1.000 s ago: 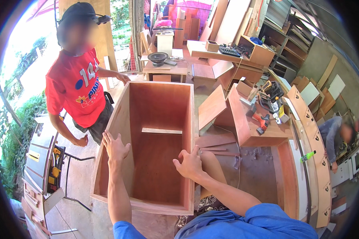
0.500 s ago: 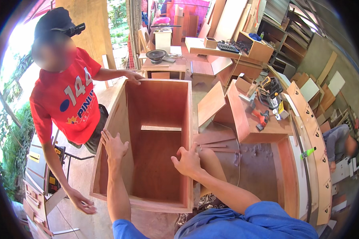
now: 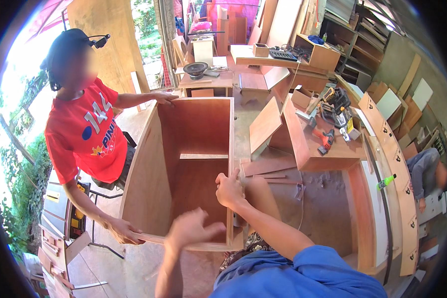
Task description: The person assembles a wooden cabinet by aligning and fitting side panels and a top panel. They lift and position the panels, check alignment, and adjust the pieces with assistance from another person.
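Note:
An open-topped wooden box (image 3: 203,124), with reddish inner faces and pale plywood edges, stands in front of me. My right hand (image 3: 230,191) is curled over the top edge of its right wall. My left hand (image 3: 192,229), smeared by motion, hovers over the near end of the box with thumb and fingers apart, holding nothing. A co-worker in a red shirt (image 3: 92,129) stands on the left; one of their hands (image 3: 165,98) rests at the far left corner, the other (image 3: 126,231) at the near left corner.
To the right, a wooden cabinet (image 3: 328,163) bears a red-and-black cordless drill (image 3: 326,140) and other power tools. A green bottle (image 3: 386,182) lies near a long curved board (image 3: 400,164). A speaker (image 3: 195,69) sits on a far table. Another person (image 3: 424,171) crouches at far right.
My left hand has left the box's left wall and moved right and nearer. The co-worker's lower hand has come onto the near left corner. The box has shifted and turned slightly.

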